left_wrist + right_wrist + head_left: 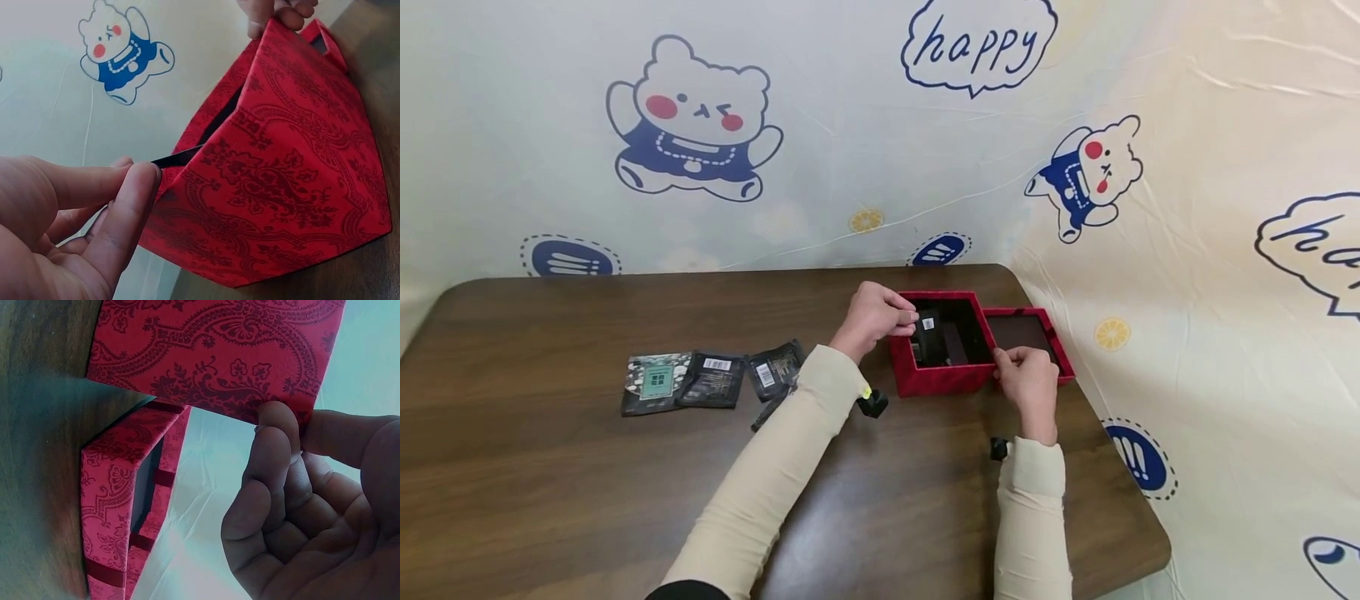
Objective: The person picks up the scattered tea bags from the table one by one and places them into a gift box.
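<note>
Red box [943, 382] stands near the worktop's far right corner, its top uncovered and its dark inside showing. One black packet [931, 337] with a white label leans at the left inside it, and the left hand [874, 321] pinches a thin dark edge there between thumb and fingers, just over the box's left rim. At the near right corner, the right hand [1028, 385] grips the box wall — thumb on one face, fingertips on the other.

Touching or just beside the box, towards the worktop's right edge, lies a shallow red tray [1063, 360] with a dark floor; the right wrist view shows darker bands across its sides. Left of the worktop's middle lie more packets: one with a green label [657, 382], a dark one [711, 382] against it, another [775, 369] by the left sleeve [775, 492] — and a further one partly hidden by that sleeve.
</note>
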The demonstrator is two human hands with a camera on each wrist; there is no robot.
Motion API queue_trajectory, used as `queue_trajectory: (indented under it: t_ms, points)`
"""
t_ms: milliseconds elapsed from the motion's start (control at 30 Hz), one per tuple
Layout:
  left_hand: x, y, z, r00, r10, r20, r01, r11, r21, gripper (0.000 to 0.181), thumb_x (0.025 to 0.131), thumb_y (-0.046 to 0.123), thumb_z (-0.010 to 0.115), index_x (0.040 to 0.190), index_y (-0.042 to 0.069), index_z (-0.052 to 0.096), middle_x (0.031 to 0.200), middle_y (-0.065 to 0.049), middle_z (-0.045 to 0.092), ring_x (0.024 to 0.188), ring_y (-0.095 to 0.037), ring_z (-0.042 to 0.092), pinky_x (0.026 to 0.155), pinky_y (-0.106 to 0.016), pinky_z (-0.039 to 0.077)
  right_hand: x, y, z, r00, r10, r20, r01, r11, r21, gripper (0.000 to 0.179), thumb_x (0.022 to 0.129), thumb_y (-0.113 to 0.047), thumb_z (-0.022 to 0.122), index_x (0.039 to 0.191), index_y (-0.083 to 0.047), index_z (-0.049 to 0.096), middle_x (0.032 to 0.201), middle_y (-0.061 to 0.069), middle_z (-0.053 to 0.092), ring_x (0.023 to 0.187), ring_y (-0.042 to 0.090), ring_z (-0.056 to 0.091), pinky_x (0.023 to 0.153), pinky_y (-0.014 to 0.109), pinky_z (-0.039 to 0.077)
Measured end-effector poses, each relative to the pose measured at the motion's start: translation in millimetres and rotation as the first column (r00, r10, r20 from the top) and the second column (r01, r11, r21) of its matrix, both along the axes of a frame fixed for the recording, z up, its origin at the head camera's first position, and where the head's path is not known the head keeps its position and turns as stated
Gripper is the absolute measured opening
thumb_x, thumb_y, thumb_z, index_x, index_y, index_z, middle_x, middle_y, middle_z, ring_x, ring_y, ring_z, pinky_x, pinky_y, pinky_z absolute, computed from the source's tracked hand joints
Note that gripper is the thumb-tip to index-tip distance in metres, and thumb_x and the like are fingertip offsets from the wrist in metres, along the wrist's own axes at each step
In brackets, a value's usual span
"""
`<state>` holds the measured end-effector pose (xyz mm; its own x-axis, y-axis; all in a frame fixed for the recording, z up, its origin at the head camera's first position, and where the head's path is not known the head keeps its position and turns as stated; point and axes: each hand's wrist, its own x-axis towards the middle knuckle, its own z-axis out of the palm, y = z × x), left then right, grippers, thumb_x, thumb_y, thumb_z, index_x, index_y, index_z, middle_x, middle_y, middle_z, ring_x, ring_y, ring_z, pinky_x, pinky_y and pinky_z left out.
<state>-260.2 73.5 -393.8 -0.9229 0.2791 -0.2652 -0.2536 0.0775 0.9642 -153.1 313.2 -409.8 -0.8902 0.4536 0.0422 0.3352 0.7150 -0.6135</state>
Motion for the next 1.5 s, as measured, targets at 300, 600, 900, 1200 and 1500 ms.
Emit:
queue_trajectory:
  t_ms: [300, 600, 900, 1200, 1500]
  points:
    - [2.2, 1.8, -0.1, 1.000, -0.007, -0.022, 0.006, 0.998, -0.055, 0.009, 0.086, 0.001, 0.079, 0.095, 0.000, 0.078, 0.095, -0.017, 0.069, 0.070, -0.022, 0.073, 0.070, -0.031, 0.061, 1.6, -3, -4.1, 1.000, 0.003, -0.019, -0.003, 1.000, 0.010, 0.035, 0.099, -0.032, 0.064, 0.079, -0.006, 0.078, 0.071, 0.007, 0.071, 0.079, 0.027, 0.059, 0.061, 0.035, 0.046]
    - [3.9, -1.7, 3.1, 0.999, -0.017, -0.049, 0.011, 0.993, -0.118, 0.012, 0.086, 0.002, 0.079, 0.097, -0.001, 0.077, 0.098, -0.017, 0.067, 0.070, -0.022, 0.073, 0.074, -0.035, 0.061, 3.4, -3, -3.3, 1.000, 0.023, -0.017, -0.023, 1.000, 0.013, 0.034, 0.100, -0.030, 0.063, 0.082, -0.006, 0.078, 0.074, 0.009, 0.072, 0.079, 0.026, 0.059, 0.061, 0.035, 0.046]
    - [0.7, -14.6, 8.6, 0.992, -0.101, -0.073, 0.090, 0.985, -0.149, 0.009, 0.085, 0.002, 0.080, 0.093, -0.002, 0.077, 0.092, -0.017, 0.070, 0.069, -0.022, 0.071, 0.077, -0.039, 0.061, 0.5, -1, -3.2, 0.999, 0.019, -0.045, -0.016, 0.999, 0.048, 0.035, 0.098, -0.031, 0.065, 0.076, -0.007, 0.077, 0.066, 0.003, 0.069, 0.076, 0.027, 0.059, 0.060, 0.035, 0.046]
    - [-8.6, -37.6, 3.8, 0.985, -0.170, -0.034, 0.161, 0.971, -0.179, 0.008, 0.087, 0.001, 0.078, 0.094, -0.002, 0.078, 0.090, -0.017, 0.072, 0.067, -0.021, 0.068, 0.073, -0.035, 0.062, 0.4, 1, -1.1, 0.999, 0.022, -0.046, -0.019, 0.998, 0.056, 0.033, 0.099, -0.030, 0.065, 0.078, -0.007, 0.078, 0.068, 0.004, 0.071, 0.080, 0.028, 0.062, 0.060, 0.035, 0.047]
    - [-13.2, -73.1, 2.3, 0.980, -0.189, -0.066, 0.174, 0.966, -0.191, 0.011, 0.087, -0.003, 0.076, 0.097, -0.008, 0.074, 0.099, -0.023, 0.072, 0.078, -0.029, 0.070, 0.075, -0.037, 0.062, -0.6, 0, -0.3, 0.999, 0.022, -0.029, -0.021, 0.999, 0.037, 0.035, 0.099, -0.031, 0.064, 0.079, -0.006, 0.078, 0.073, 0.010, 0.073, 0.080, 0.028, 0.061, 0.060, 0.035, 0.046]
